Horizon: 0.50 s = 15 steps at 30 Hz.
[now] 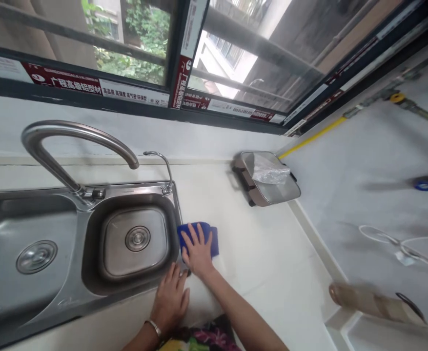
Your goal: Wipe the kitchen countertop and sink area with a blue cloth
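My right hand (198, 252) lies flat with fingers spread on a blue cloth (213, 240), pressing it onto the white countertop (265, 258) just right of the steel sink (89, 287). My left hand (170, 298) rests palm down, fingers together and stretched out, on the sink's front right rim, holding nothing; a bracelet circles its wrist. The two hands are close, the left just below and left of the right.
The double-bowl sink has a tall curved faucet (71, 141) and a small thin tap (164, 168). A square lidded pan (267, 178) sits in the back corner. A window runs along the back wall. At the right are a white cable (393, 241) and a tan object (363, 300).
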{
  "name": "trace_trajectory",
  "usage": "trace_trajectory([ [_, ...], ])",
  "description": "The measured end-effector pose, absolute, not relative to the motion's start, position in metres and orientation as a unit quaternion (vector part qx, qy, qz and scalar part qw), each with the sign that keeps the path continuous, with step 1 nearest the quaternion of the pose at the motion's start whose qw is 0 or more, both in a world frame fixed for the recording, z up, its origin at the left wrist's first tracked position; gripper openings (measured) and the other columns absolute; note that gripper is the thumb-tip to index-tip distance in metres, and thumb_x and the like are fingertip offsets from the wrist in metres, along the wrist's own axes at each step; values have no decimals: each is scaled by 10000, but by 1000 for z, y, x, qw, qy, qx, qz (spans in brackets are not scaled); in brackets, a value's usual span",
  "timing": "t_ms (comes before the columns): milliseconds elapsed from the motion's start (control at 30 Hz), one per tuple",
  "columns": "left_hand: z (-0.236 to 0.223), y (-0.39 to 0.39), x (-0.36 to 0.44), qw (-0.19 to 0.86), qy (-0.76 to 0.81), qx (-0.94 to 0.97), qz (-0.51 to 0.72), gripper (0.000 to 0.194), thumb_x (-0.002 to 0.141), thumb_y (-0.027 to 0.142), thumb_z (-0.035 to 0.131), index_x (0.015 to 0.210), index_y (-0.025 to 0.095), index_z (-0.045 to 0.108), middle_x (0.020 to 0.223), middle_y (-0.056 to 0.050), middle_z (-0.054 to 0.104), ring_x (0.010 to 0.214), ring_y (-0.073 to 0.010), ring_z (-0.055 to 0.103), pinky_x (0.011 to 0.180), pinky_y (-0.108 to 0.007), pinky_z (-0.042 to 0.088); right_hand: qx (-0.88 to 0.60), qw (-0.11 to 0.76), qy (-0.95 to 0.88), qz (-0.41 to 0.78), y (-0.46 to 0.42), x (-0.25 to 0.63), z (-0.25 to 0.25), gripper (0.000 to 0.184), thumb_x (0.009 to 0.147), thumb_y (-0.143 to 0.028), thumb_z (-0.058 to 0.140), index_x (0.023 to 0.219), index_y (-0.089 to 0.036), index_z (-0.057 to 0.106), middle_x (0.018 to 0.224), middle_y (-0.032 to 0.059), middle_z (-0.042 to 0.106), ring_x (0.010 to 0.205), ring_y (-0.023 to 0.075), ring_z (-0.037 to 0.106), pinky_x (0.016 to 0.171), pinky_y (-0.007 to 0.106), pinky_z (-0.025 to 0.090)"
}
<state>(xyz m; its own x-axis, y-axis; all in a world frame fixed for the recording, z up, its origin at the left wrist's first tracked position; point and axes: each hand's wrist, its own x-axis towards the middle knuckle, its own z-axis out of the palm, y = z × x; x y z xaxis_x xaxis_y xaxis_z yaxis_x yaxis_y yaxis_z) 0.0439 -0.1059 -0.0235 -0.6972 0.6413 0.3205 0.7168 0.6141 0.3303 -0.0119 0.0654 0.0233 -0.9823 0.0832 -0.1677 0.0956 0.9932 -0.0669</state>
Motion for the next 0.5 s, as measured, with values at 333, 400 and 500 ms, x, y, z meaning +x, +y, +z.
trace_trajectory([
  [333,-24,-106,47,86,-898,-369,-223,471,887,297,546,1341,180,593,1460,-132,549,1382,-305,446,1020,-387,421,81,92,992,19,65,-78,25,657,956,-386,407,1592,-286,274,1691,76,88,1531,420,72,1086,816,180],
  [400,-25,-105,48,94,-901,-365,-215,469,869,281,553,1324,180,600,1465,-132,544,1395,-307,428,1006,-380,418,81,85,993,24,67,-100,25,655,948,-366,414,1586,-292,287,1693,70,84,1529,418,76,1080,818,187],
  [500,-25,-104,47,100,-903,-362,-207,467,845,256,565,1303,182,611,1459,-129,548,1403,-307,415,1004,-372,406,80,74,994,28,71,-130,23,651,941,-358,416,1579,-299,302,1695,59,83,1529,406,72,1082,814,190],
])
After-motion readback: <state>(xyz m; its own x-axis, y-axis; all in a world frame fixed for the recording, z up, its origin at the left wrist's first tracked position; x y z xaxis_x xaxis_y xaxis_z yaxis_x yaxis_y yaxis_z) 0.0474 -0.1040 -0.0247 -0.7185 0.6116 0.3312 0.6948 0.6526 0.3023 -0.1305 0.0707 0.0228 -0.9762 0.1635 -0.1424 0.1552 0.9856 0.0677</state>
